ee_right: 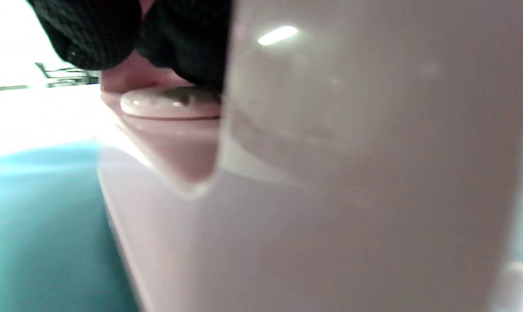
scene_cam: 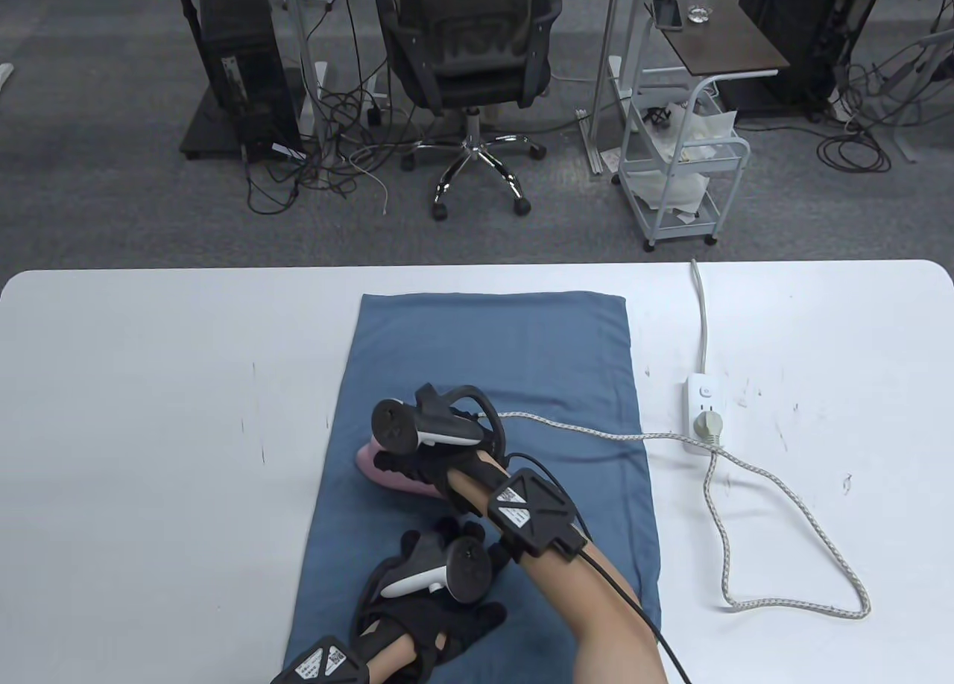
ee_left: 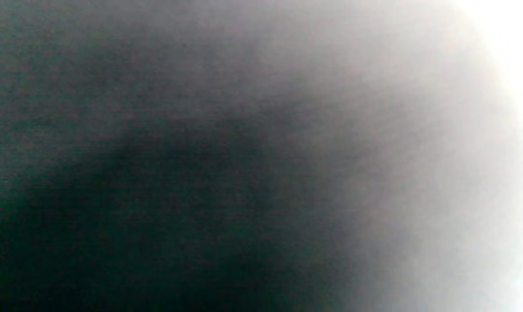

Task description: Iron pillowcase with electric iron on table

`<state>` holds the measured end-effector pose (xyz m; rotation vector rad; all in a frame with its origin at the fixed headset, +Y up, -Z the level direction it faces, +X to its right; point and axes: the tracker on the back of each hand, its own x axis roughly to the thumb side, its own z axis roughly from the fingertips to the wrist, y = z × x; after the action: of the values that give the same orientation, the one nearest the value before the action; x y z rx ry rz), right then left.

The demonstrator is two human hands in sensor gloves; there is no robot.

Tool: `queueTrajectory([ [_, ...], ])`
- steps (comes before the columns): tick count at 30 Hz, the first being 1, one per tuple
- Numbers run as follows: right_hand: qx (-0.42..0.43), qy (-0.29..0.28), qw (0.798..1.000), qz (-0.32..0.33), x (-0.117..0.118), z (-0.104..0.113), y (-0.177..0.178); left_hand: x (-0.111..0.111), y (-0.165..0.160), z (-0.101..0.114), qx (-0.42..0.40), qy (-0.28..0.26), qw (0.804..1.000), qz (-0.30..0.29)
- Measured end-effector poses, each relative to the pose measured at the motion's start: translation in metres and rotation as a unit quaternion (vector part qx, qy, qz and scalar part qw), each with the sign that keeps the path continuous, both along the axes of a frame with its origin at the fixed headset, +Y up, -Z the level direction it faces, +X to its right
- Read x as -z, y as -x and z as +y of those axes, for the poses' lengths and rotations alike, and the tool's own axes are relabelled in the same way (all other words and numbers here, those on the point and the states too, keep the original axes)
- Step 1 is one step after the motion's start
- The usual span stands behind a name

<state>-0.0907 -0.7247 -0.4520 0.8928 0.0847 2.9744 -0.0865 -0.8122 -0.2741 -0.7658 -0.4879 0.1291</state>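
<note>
A blue pillowcase [scene_cam: 492, 356] lies flat along the middle of the white table [scene_cam: 149, 416]. My right hand [scene_cam: 428, 464] grips the handle of a pink electric iron [scene_cam: 391, 479] that rests on the pillowcase at its left-centre. In the right wrist view the iron's pink body [ee_right: 330, 173] fills the frame, with gloved fingers [ee_right: 179, 39] on top and the cloth [ee_right: 36, 225] beside it. My left hand [scene_cam: 428, 624] rests flat on the pillowcase's near end, fingers spread. The left wrist view is a blur.
The iron's braided cord [scene_cam: 745, 475] runs right to a white power strip [scene_cam: 704, 412] and loops on the table at the right. An office chair [scene_cam: 469, 58] and a white cart [scene_cam: 682, 162] stand beyond the far edge.
</note>
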Motion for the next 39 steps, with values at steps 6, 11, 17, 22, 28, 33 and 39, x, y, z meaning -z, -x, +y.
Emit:
queueTrajectory([
  [6,0.002,0.008,0.998,-0.068,0.023,0.000,0.004,0.000,0.000,0.000,0.000,0.000,1.000,0.000],
  [11,-0.026,-0.001,0.995,-0.096,0.015,0.000,-0.010,0.000,0.000,0.000,0.000,0.000,1.000,0.000],
  [17,-0.050,-0.004,0.990,-0.129,-0.001,0.001,-0.057,0.000,0.001,0.000,0.000,-0.001,1.000,0.000],
  [22,-0.072,-0.034,0.982,-0.173,-0.020,0.000,-0.111,0.001,0.001,0.000,0.001,-0.001,1.000,0.000],
  [28,-0.089,-0.035,0.956,-0.278,-0.035,0.000,-0.196,0.001,0.001,0.000,0.001,-0.001,1.000,0.000],
  [33,-0.104,-0.050,0.931,-0.346,-0.043,0.000,-0.245,0.002,0.001,0.000,0.001,-0.001,1.000,0.000],
  [39,-0.087,-0.043,0.916,-0.389,-0.040,-0.001,-0.267,0.002,0.001,-0.001,0.001,-0.001,1.000,0.000],
])
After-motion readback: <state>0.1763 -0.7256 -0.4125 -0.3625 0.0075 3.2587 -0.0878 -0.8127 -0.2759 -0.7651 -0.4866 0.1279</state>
